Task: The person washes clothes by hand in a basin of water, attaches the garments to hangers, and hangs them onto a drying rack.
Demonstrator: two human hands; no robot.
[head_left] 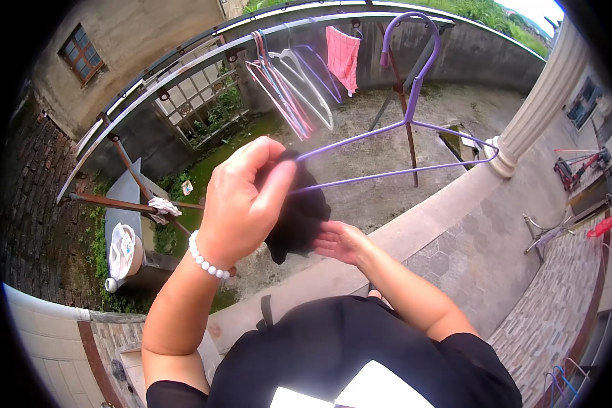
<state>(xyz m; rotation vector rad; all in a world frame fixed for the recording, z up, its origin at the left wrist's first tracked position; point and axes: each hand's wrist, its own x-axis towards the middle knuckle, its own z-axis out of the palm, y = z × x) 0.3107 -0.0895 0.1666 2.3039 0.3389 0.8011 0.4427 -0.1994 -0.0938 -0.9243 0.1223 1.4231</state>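
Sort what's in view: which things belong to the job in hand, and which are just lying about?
Job in hand: purple hanger, black cloth.

Seemingly just lying about: white basin, white rag, red object at far right.

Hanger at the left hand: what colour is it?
The hanger is purple, clearest in the head view.

Home yard, outdoors, seen from beside a paved porch. Signs: laundry rail (279, 28) across the yard, with hangers (287, 112) and 1 pink checked cloth (343, 58) hung from it. 1 pale fluted column (547, 85) at the porch edge. Concrete ground (476, 109), mossy in patches; grey boundary wall (486, 64), greenery (479, 12) beyond. Upper left, plain building (139, 41) with 1 window (83, 54). White basin (136, 255) at left.
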